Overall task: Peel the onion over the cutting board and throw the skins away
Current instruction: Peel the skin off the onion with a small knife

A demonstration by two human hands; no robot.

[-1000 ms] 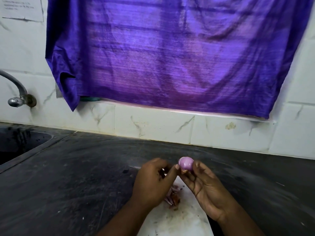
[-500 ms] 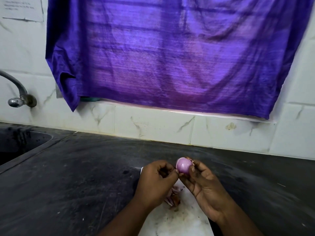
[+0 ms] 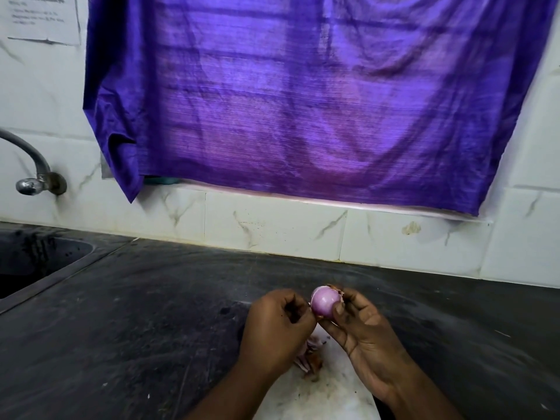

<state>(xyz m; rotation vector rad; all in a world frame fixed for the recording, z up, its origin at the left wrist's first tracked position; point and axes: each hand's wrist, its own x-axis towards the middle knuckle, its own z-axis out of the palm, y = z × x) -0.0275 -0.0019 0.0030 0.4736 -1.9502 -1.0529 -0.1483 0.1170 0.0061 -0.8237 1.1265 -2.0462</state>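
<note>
Onion [image 3: 325,304] sits pinched in the right hand [image 3: 368,338], held up over the far end of the white cutting board [image 3: 327,395], which lies on the dark table [image 3: 136,322]. The right fingers [image 3: 339,309] are curled closed around its right and lower side. The left hand [image 3: 277,325] is just beside it, its fingers bunched nearly shut at the onion's lower left edge — whether they grip a strip of skin there I cannot tell, since the fingertips hide the contact.

Progress looks far along, in my judgement. The face of the onion turned toward the camera is smooth, pale purple and bare. A dry brownish scrap [image 3: 336,288] clings at the top right, against the right fingertips, so at least 1 piece is left to pull. A small heap of peeled skins [image 3: 307,359] lies on the board below the left hand, partly hidden by it. None of it has been thrown away, and no bin is in view, so the whole second half of the task remains.

As for its pose, the onion is nearly round, so its long axis is hard to fix. The papery remnant at the upper right suggests 1 end points up and away toward the tiled wall [image 3: 272,225] — a guess, as the opposite end is buried in the fingers.
</note>
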